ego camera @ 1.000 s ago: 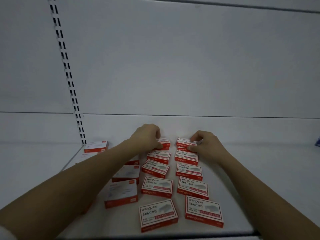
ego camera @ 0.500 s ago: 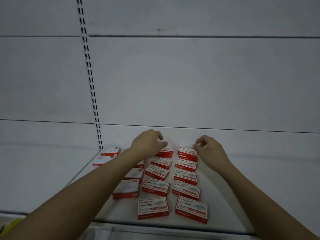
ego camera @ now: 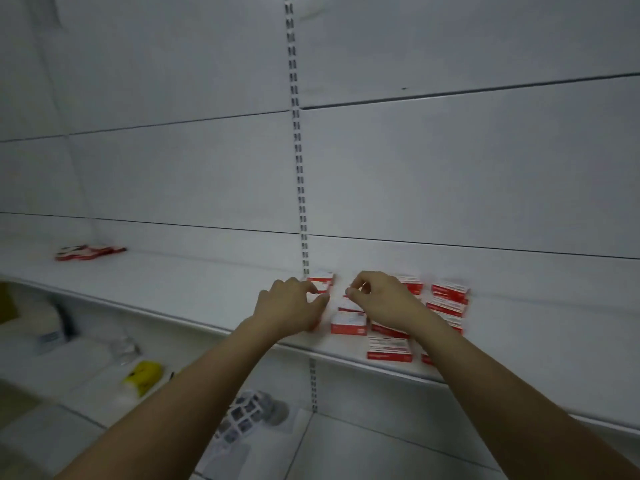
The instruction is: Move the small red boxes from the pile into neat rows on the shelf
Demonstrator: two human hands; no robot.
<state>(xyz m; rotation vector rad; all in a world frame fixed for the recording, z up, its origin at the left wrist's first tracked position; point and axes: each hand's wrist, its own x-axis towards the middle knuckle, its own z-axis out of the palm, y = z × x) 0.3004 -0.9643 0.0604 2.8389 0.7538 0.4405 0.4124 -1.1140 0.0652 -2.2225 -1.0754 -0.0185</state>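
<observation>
Both hands have left the far ends of the two rows they were squaring a second ago and now hover over the loose boxes at the left: the left hand [ego camera: 291, 306] with fingers loosely curled and nothing visibly in it, the right hand [ego camera: 377, 299] with thumb and fingertips pinched together, though blur hides whether it holds anything. The view has swung left too, showing another red pile [ego camera: 88, 252] far along the shelf [ego camera: 194, 292]. The rows [ego camera: 446, 299] lie at the right, so I judge the next pick is starting.
</observation>
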